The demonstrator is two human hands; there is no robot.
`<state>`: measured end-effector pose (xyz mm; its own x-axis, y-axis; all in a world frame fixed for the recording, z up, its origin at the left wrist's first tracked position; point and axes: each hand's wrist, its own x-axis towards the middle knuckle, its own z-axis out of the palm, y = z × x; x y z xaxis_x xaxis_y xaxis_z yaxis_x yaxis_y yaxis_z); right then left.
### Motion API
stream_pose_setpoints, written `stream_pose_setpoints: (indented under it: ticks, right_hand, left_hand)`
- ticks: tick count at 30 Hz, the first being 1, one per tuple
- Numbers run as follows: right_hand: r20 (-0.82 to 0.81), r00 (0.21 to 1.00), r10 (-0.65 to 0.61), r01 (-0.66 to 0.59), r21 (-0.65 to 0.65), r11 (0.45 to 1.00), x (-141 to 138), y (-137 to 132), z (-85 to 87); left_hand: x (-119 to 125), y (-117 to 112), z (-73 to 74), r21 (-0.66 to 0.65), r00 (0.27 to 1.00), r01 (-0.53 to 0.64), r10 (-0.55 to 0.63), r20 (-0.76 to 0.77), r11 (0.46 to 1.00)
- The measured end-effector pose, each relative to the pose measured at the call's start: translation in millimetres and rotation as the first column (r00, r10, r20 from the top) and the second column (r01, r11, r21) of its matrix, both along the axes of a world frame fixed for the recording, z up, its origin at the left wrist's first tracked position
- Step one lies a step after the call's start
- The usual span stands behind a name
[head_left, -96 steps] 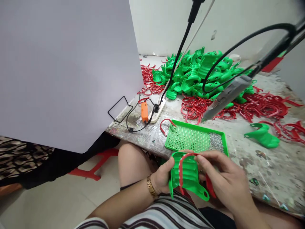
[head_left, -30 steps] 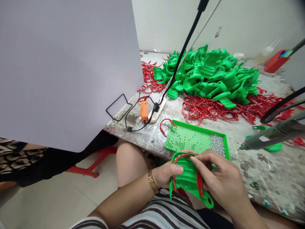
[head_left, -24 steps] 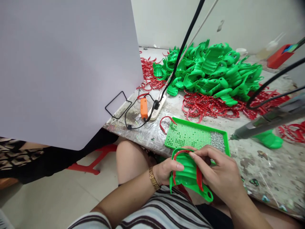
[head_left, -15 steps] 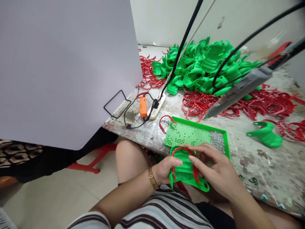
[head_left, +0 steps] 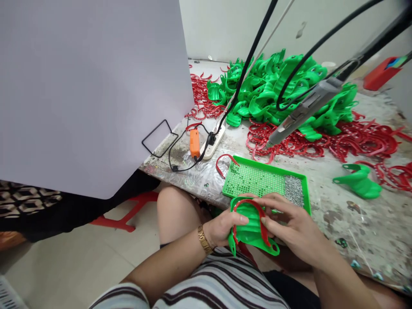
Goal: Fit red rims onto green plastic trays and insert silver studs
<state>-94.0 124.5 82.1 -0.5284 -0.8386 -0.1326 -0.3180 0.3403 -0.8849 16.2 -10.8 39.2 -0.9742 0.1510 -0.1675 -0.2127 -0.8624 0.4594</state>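
At the near edge of the table (head_left: pixel 354 223), your left hand (head_left: pixel 222 225) and right hand (head_left: pixel 296 227) clasp the ribbed green plastic shell (head_left: pixel 249 229); its curved red plastic strip (head_left: pixel 254 204) looks seated, probably not yet fastened.

The scoop (head_left: pixel 249 229) is bright green, with a red band (head_left: pixel 257 209) across its ridges. The tray (head_left: pixel 270 166) is the same green, dotted with rows of fine holes, and the screws (head_left: pixel 292 191) in it are grey. The pile (head_left: pixel 273 90) is green and the loose strips (head_left: pixel 354 141) red. The plug (head_left: pixel 194 143) is orange, the socket bar (head_left: pixel 215 143) white, the cable (head_left: pixel 251 56) black. The shirt (head_left: pixel 219 283) is striped white and dark. The watch (head_left: pixel 203 239) is gold.
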Motion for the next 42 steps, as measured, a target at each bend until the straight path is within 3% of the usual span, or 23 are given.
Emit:
stream_pose_setpoints:
  ticks: [7, 10, 14, 23, 33, 38, 42]
  right_hand:
    - [-0.138, 0.990, -0.030, 0.029, -0.010, 1.000, 0.5, -0.3, -6.4]
    - [-0.157, 0.985, 0.075, -0.069, 0.040, 0.997, -1.0, 6.8, -2.6]
    - [-0.179, 0.958, 0.224, -0.204, 0.121, 0.971, 2.9, 16.1, 4.6]
    - [-0.132, 0.972, 0.192, -0.178, 0.107, 0.978, 10.1, 14.2, 10.8]
    - [-0.083, 0.989, 0.121, -0.117, 0.050, 0.992, 16.4, 15.4, 3.3]
    - [-0.025, 0.994, 0.109, -0.108, 0.028, 0.994, 16.6, 15.9, 0.6]
    - [0.034, 0.994, 0.106, -0.106, 0.006, 0.994, 17.0, 11.8, 3.2]
  left_hand:
    - [1.1, 0.1, -0.5, 0.063, 1.000, 0.000, 0.000, 0.011, 0.998]
    - [2.5, -0.5, -0.9, 0.090, 0.997, -0.075, 0.077, -0.008, 0.993]
    - [3.2, -2.7, 1.7, 0.118, 0.997, -0.061, 0.065, -0.035, 0.991]
    - [3.0, -5.5, 11.5, 0.021, 0.988, -0.098, 0.100, -0.115, 0.995]
    - [5.3, -8.1, 1.9, -0.023, 0.983, -0.098, 0.093, -0.160, 0.995]
    - [6.4, -6.7, -1.0, -0.033, 0.976, -0.154, 0.147, -0.157, 0.987]
    - [6.3, -5.2, 1.0, -0.002, 0.980, -0.115, 0.113, -0.165, 0.993]
